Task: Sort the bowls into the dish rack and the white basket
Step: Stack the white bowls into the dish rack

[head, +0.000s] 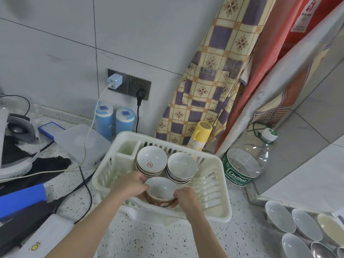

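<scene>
Behind held bowl (161,190), two bowl stacks (151,161) crowd basket (217,205).

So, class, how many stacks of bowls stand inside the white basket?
2: one stack of bowls beside the cutlery cup, a second stack to its right. A single bowl, held by both hands, is separate.

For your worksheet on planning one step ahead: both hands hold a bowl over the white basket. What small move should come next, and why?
Probably lower the bowl straight down onto the white basket floor and let go. The left hand and right hand grip it by its sides above the free front area, just in front of the two stacks of bowls already standing there.
</scene>
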Demonstrator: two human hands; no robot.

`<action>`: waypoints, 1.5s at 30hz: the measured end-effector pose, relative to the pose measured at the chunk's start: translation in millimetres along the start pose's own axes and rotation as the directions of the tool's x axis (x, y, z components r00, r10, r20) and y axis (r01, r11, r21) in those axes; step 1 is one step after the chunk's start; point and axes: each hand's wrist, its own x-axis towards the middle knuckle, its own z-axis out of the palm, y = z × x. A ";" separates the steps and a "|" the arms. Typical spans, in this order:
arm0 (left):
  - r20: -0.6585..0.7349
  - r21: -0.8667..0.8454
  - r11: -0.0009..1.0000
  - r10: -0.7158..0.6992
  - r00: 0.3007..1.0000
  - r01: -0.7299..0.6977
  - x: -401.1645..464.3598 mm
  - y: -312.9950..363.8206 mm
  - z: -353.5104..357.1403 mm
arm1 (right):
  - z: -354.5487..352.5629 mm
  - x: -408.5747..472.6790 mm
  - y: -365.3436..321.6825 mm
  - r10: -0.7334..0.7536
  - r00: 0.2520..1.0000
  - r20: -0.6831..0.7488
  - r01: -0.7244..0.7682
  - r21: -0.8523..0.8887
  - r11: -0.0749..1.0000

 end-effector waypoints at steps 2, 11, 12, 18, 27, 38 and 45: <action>-0.002 0.036 0.999 0.006 1.000 -0.006 0.9 -0.5 0.6 | 1.6 2.9 -1.4 0.008 1.000 0.009 -0.008 -0.047 0.999; 0.018 0.122 0.992 0.029 0.999 -0.031 3.3 -2.3 2.2 | 4.8 -1.1 -2.1 -0.033 0.999 -0.022 0.027 -0.234 0.972; 0.014 0.131 0.991 0.034 0.999 -0.035 3.7 -2.7 3.0 | 4.7 -2.3 -2.4 -0.039 0.999 -0.026 0.031 -0.252 0.967; -0.066 0.252 0.967 0.060 0.996 -0.042 5.0 -6.3 10.9 | 8.2 -10.9 -0.1 -0.115 0.992 -0.061 0.085 -0.362 0.928; -0.078 0.312 0.947 0.100 0.992 -0.070 5.9 -7.4 13.2 | 5.1 -10.5 2.2 -0.151 0.988 -0.025 0.130 -0.390 0.912; -0.104 0.339 0.937 0.128 0.986 -0.086 5.7 -6.9 15.7 | 6.1 -8.3 1.8 -0.135 0.991 -0.026 0.111 -0.426 0.898; -0.246 0.284 0.957 0.127 0.961 -0.053 -2.5 -4.8 18.4 | 12.2 -6.8 -0.2 -0.120 0.972 -0.202 0.028 -0.409 0.912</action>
